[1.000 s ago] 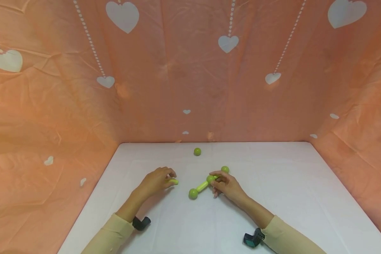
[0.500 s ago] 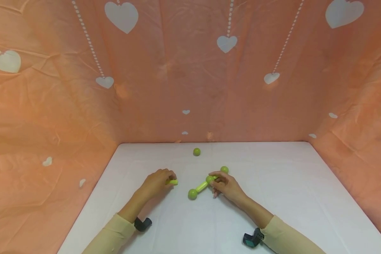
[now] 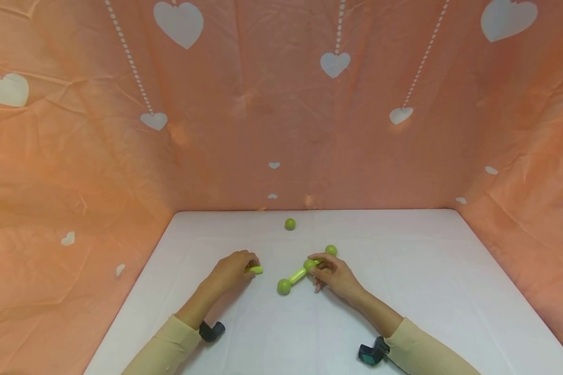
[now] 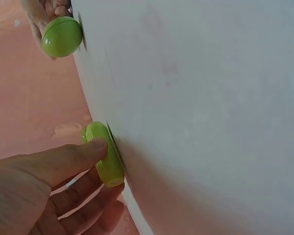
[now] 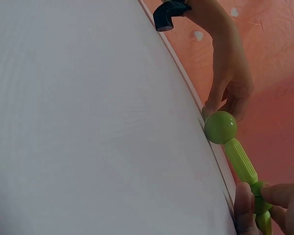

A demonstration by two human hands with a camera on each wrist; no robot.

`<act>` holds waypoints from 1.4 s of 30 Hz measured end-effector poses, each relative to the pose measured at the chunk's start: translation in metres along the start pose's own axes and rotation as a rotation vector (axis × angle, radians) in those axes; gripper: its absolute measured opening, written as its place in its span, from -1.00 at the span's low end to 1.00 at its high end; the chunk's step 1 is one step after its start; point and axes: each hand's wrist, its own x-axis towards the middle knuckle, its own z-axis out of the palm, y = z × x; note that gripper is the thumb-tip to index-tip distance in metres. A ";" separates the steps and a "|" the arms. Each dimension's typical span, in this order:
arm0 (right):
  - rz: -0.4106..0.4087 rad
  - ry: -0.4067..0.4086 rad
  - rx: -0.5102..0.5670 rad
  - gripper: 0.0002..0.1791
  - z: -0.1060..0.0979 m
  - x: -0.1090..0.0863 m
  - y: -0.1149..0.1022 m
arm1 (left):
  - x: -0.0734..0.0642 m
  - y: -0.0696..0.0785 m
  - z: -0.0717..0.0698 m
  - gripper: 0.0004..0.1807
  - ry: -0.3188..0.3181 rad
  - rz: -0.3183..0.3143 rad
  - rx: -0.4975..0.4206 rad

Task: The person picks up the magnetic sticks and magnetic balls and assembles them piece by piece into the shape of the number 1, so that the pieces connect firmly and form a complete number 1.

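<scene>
My left hand pinches a short ridged lime-green rod between thumb and fingers, low over the white tabletop. To its right lies a chain of green balls joined by similar rods. My right hand pinches the chain's middle ball between thumb and fingers. The near end ball and the ridged rod behind it point toward the left hand, apart from it. Beyond the right fingers shows the far end ball; the rod leading to it is partly hidden by those fingers.
A loose green ball sits near the back of the white table. Orange cloth with pale hearts hangs behind and at both sides. Each wrist wears a dark camera, the left one and the right one.
My left fingers have closed further around the short rod, and that hand has dropped slightly. The right hand and the chain have stayed in place. The head view has shifted a little.
</scene>
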 end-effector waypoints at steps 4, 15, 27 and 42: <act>-0.010 -0.003 -0.011 -0.53 0.000 -0.001 -0.001 | -0.003 0.002 0.000 -0.82 0.007 0.005 0.000; 0.004 -0.002 -0.014 -0.53 -0.001 0.000 -0.002 | -0.012 0.011 -0.001 -0.81 -0.007 -0.013 -0.043; 0.029 0.005 -0.002 -0.53 0.000 -0.001 -0.004 | -0.020 0.016 0.000 -0.83 -0.033 0.015 -0.134; 0.027 0.008 -0.004 -0.53 0.000 0.000 -0.003 | -0.026 0.018 0.002 -0.83 -0.101 0.091 -0.289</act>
